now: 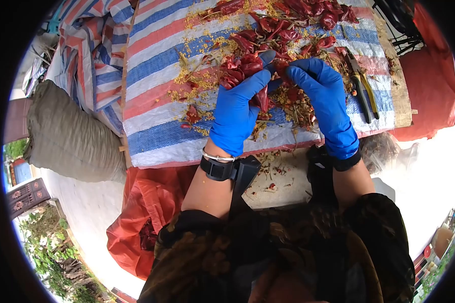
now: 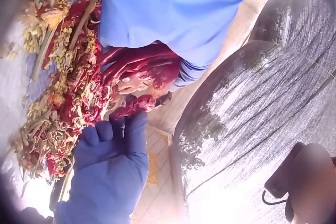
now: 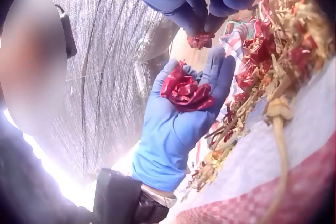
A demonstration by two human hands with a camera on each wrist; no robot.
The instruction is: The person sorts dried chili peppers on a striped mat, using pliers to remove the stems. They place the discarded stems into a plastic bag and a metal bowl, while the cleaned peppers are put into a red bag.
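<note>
Both hands wear blue gloves and work close together over a striped woven sheet (image 1: 156, 108). Palm up, my left hand (image 1: 237, 113) holds a bunch of dried red chilies (image 3: 186, 90), its fingers curled along their sides. Just across from it, my right hand (image 1: 326, 96) pinches a small piece of dried chili (image 3: 199, 42) between thumb and fingertips. Below and around the hands lie loose stems and broken bits (image 1: 301, 113) and scattered yellow seeds (image 1: 187, 91). More whole dried chilies (image 1: 318, 12) are heaped at the far side.
Pliers (image 1: 360, 86) with one dark and one yellow handle lie right of my right hand. A full grey-green sack (image 1: 73, 134) stands at the left. An open red bag (image 1: 146, 217) hangs below the front edge. Red cloth (image 1: 429, 96) is at the right.
</note>
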